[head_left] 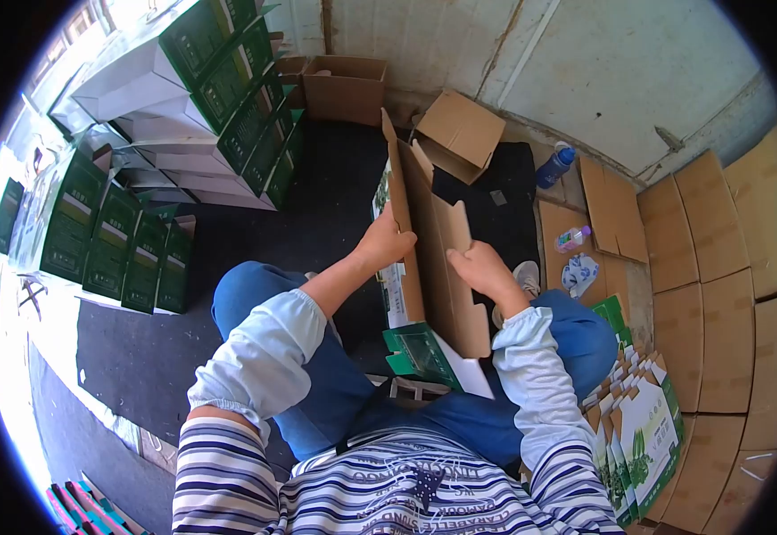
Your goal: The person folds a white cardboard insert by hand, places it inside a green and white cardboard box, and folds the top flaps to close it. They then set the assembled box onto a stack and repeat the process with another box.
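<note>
A long carton [442,259], brown inside with green and white printed outer faces, stands open between my knees, its flaps raised. My left hand [387,242] grips the carton's left wall, fingers on the outside and thumb at the edge. On the right wall, my right hand [479,269] pinches the upper edge near a flap. The carton's lower end shows a green printed panel and small green flaps. Fingers on the far side of both walls are partly hidden.
Green and white cartons [228,89] are stacked at the left. Flat printed cartons [643,437] lean at the lower right beside a wall of brown boxes [719,223]. Open brown boxes [344,89] stand ahead. A blue bottle [555,168] and a clear bottle [572,238] are at the right.
</note>
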`<action>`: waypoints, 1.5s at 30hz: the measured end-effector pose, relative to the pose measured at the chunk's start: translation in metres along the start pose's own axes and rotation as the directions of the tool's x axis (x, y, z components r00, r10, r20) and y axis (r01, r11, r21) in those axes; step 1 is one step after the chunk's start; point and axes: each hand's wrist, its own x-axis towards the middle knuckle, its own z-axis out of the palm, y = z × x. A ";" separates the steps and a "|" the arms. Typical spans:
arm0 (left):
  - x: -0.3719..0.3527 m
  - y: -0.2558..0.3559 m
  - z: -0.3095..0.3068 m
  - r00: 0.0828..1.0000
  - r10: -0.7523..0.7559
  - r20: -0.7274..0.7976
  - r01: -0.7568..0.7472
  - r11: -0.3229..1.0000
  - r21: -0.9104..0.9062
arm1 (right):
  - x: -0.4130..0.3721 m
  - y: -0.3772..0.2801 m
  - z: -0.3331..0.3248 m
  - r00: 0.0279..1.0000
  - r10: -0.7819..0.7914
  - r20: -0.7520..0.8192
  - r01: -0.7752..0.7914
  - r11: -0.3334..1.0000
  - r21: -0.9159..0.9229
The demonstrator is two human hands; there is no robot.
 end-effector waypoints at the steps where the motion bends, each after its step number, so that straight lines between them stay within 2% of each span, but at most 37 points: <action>1: 0.003 -0.006 -0.001 0.982 0.172 -0.072 -0.157 0.970 0.186 | 0.001 0.004 -0.005 1.000 0.006 -0.026 -0.006 1.000 0.007; 2: 0.006 -0.014 0.000 0.930 0.350 -0.107 -0.289 0.882 0.372 | 0.002 0.010 -0.012 0.998 0.015 -0.053 -0.014 1.000 0.014; 4: -0.002 -0.002 0.000 0.899 0.436 -0.044 -0.325 0.732 0.598 | 0.008 0.023 -0.026 0.992 0.024 -0.125 -0.015 0.997 0.071; 6: -0.027 0.020 -0.002 0.970 0.237 0.050 -0.202 0.676 0.708 | 0.016 0.030 -0.043 0.979 0.058 -0.194 -0.037 0.993 0.111; 9: -0.040 0.039 0.007 0.984 0.147 0.098 -0.166 0.584 0.794 | 0.024 0.016 -0.055 0.975 0.060 -0.212 -0.043 0.996 0.083; 13: -0.024 0.014 0.020 0.987 0.159 0.017 -0.089 0.451 0.888 | 0.055 0.027 -0.030 0.976 -0.037 -0.216 0.042 0.999 0.018; 14: -0.016 0.010 0.022 0.998 0.055 0.014 -0.040 0.494 0.869 | 0.065 0.036 -0.024 0.986 -0.010 -0.167 0.004 0.999 -0.036; 17: -0.012 0.012 0.027 0.998 -0.027 0.056 -0.034 0.516 0.856 | 0.059 0.029 -0.027 0.932 0.027 -0.362 -0.038 0.999 -0.023; 20: -0.014 0.016 0.028 0.997 -0.026 0.071 -0.046 0.535 0.844 | 0.068 0.056 -0.028 0.913 0.018 -0.407 -0.040 0.998 -0.046; 24: -0.018 0.019 0.031 0.997 0.019 0.068 -0.069 0.490 0.869 | 0.069 0.051 -0.029 0.898 0.026 -0.439 -0.039 0.999 -0.020; 27: -0.020 0.021 0.030 0.998 0.044 0.041 -0.059 0.544 0.837 | 0.058 0.023 -0.030 0.721 -0.101 -0.686 0.061 0.995 -0.083; 28: -0.019 0.020 0.031 0.998 0.045 0.036 -0.055 0.551 0.833 | 0.058 0.019 -0.033 0.676 -0.229 -0.701 0.131 0.973 -0.192; 30: -0.020 0.018 0.032 0.999 0.047 0.026 -0.048 0.565 0.824 | 0.060 0.013 -0.039 0.555 -0.472 -0.685 0.248 0.880 -0.405; 32: -0.021 0.020 0.032 0.999 0.039 0.023 -0.042 0.573 0.818 | 0.067 0.010 -0.052 0.592 -0.699 -0.401 0.248 0.632 -0.735; 33: -0.022 0.021 0.033 0.999 0.035 0.027 -0.042 0.578 0.815 | 0.070 0.010 -0.057 0.611 -0.757 -0.230 0.252 0.462 -0.851; 36: -0.020 0.016 0.036 0.996 0.087 -0.010 -0.039 0.541 0.840 | 0.082 0.006 -0.057 0.648 -0.741 -0.175 0.167 0.363 -0.917; 39: -0.021 0.017 0.036 0.995 0.100 -0.002 -0.054 0.552 0.832 | 0.096 0.008 -0.051 0.691 -0.667 -0.278 0.067 0.441 -0.895; 42: -0.025 0.025 0.034 0.997 0.066 0.036 -0.067 0.541 0.838 | 0.101 0.009 -0.048 0.740 -0.595 -0.313 -0.004 0.462 -0.887; 45: -0.021 0.005 0.035 0.936 0.344 0.067 -0.218 0.422 0.880 | 0.100 0.009 -0.053 0.781 -0.555 -0.284 0.013 0.470 -0.883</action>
